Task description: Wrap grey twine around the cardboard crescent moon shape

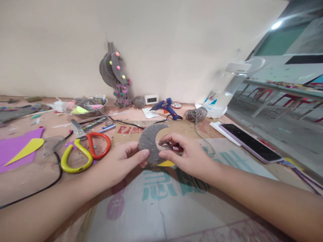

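A crescent moon shape [149, 143] wrapped in grey yarn stands upright above the board, its lower tip showing bare yellow [166, 163]. My left hand [132, 156] grips its outer curve, thumb in front and fingers behind. At the inner curve, my right hand [180, 151] is closed in a pinch, thumb against the wrapped surface. Grey yarn [199, 183] hangs in loops below that hand and seems to run into its fingers, where the exact grip is partly hidden. From the yarn bundle [196, 114] behind, a loose strand trails down toward the right hand.
Large scissors [80, 148] with red and yellow handles lie left, near purple sheet [17, 151] and a black cord [60, 168]. A blue glue gun [166, 107], small clock [151, 99] and water bottle [219, 90] stand behind. A phone [249, 141] lies right. A decorated hanging [116, 74] is on the wall.
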`<state>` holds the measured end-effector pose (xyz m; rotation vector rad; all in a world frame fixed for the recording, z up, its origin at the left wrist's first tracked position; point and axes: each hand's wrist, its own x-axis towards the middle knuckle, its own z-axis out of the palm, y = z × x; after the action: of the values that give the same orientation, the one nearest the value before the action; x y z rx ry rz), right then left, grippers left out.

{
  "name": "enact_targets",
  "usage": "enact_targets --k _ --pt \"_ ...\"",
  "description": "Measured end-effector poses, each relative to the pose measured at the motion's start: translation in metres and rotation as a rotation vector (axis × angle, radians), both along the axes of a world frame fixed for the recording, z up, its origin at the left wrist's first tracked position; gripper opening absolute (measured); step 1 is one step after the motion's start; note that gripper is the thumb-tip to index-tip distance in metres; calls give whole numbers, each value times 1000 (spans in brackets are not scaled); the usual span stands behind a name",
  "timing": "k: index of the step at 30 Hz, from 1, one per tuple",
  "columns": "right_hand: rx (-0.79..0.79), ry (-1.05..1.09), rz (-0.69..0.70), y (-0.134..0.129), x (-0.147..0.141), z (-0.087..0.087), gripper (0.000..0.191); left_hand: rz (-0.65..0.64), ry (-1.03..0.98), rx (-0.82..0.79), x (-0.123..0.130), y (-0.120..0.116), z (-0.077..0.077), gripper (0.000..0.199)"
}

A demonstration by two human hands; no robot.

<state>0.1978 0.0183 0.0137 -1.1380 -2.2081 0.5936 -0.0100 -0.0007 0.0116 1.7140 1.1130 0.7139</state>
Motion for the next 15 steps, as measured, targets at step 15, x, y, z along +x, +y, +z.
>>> enact_targets --k 15 --pt "-61 -64 223 -8 -4 -1 7 11 -136 -61 1 1 -1 23"
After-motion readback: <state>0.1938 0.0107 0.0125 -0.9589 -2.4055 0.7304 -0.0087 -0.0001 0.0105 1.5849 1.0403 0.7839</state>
